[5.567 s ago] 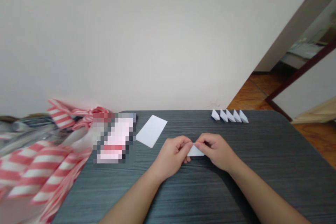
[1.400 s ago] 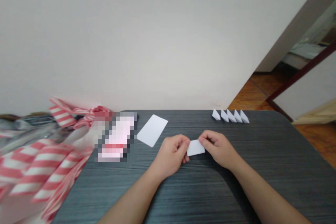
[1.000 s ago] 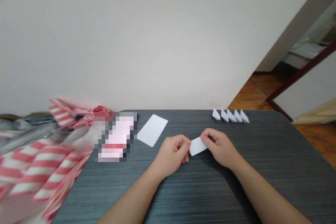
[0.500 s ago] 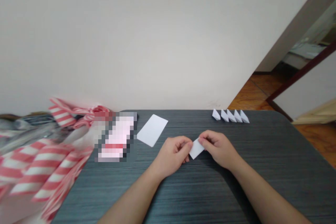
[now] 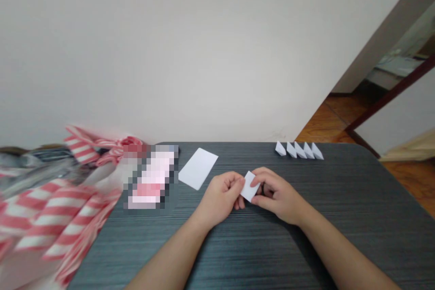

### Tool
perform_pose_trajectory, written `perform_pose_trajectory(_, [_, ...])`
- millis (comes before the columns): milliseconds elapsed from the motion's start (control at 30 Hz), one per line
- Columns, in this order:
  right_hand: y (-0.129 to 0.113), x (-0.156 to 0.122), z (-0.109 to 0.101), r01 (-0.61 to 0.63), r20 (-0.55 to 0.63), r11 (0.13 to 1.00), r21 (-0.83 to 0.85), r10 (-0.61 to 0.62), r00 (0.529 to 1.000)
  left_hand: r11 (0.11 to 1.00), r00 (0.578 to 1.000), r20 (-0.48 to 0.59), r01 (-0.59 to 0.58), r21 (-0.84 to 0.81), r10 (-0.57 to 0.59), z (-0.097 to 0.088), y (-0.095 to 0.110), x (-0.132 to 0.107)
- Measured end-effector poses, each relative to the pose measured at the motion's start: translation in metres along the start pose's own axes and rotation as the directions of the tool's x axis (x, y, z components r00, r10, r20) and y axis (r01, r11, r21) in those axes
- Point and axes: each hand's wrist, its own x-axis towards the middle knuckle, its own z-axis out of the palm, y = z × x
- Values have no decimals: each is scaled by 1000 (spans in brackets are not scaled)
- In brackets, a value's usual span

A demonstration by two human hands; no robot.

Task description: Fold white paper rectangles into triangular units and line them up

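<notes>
No legible text anywhere.

Dark table (image 5: 340, 217) with white card (image 5: 198, 168), five folded papers (image 5: 299, 150)

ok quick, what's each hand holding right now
Left hand: closed, pinching the small white rectangular paper piece by its left edge.
Right hand: closed, pinching the same paper piece by its right side.

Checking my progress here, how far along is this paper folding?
Done: five folded pieces stand in a row far across the table. In hand: left hand and right hand pinch a small white paper between them. Remaining: one flat white sheet lies unfolded beyond the left hand.
</notes>
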Motion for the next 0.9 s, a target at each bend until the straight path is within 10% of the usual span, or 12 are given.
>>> perform_pose_trajectory(900, [-4, 1, -2, 52, 28, 993, -106, -49, 998, 1000, 1000, 25, 7, 23, -7, 1, 4, -1])
